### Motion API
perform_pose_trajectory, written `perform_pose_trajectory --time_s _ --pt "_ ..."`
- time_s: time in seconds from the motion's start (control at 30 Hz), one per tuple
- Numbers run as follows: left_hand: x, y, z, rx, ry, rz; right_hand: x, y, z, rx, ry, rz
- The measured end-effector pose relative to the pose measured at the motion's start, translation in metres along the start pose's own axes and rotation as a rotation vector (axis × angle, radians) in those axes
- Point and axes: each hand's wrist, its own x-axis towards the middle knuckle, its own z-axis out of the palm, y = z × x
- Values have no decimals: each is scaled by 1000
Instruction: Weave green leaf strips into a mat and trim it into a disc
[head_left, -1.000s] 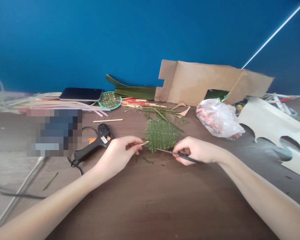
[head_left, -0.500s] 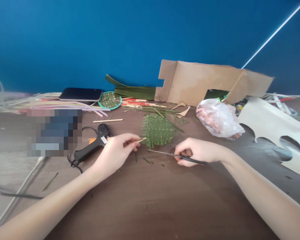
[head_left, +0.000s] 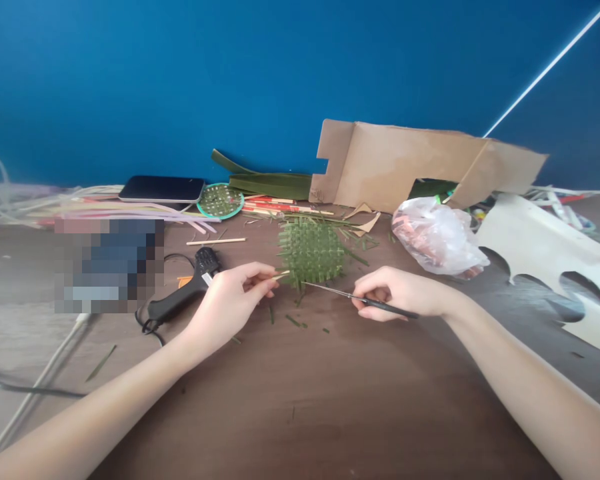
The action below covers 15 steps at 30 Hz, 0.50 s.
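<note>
A green woven leaf mat point(head_left: 311, 252) with loose strip ends sits on the brown table point(head_left: 300, 400). My left hand point(head_left: 233, 300) pinches a thin pale stick at the mat's near-left edge. My right hand point(head_left: 397, 293) grips small black scissors point(head_left: 353, 298), whose thin blades point left and reach the mat's near edge. Cut green bits point(head_left: 295, 321) lie on the table below the mat.
A black glue gun point(head_left: 185, 293) with its cord lies left of my left hand. Behind are a phone point(head_left: 163, 189), a round woven disc point(head_left: 221, 200), long leaves point(head_left: 265, 181), cardboard point(head_left: 410, 163), a plastic bag point(head_left: 437, 237) and white cut card point(head_left: 545, 253).
The mat has been turned and shifted left and away. My right hand with the scissors drew back, then rose and brought the blades to the mat's near edge again.
</note>
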Motion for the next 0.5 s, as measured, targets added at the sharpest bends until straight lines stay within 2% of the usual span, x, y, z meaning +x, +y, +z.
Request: perform_pose_trajectory --time_s 0.5 --pt "-2 4 3 -13 -30 10 6 -2 6 -20 38 -28"
